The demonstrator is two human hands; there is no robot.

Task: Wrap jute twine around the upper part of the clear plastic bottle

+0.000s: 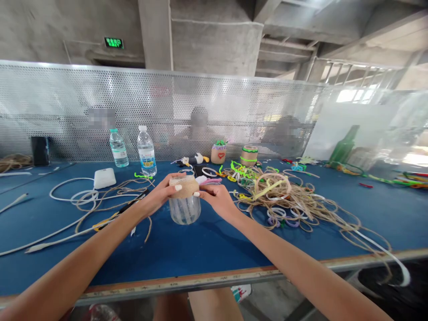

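Note:
A clear glass jar [185,211] is held just over the blue table, near its front middle. Tan twine [183,187] is wrapped in a band around its upper part. My left hand [162,192] is closed on the left of that band, thumb in front and fingers behind. From the right, my right hand [219,200] grips the jar, its thumb pressed to the band's edge. Fuzzy pink and white pipe cleaners [211,181] stick out above my right hand; whether its fingers hold them is hidden.
A tangle of twine [301,200] with coloured pipe cleaners covers the table's right. Two decorated jars, one with a red heart [219,154], stand behind. Water bottles [147,151], a white power bank [104,178] and cables lie left. A green bottle [344,145] stands far right.

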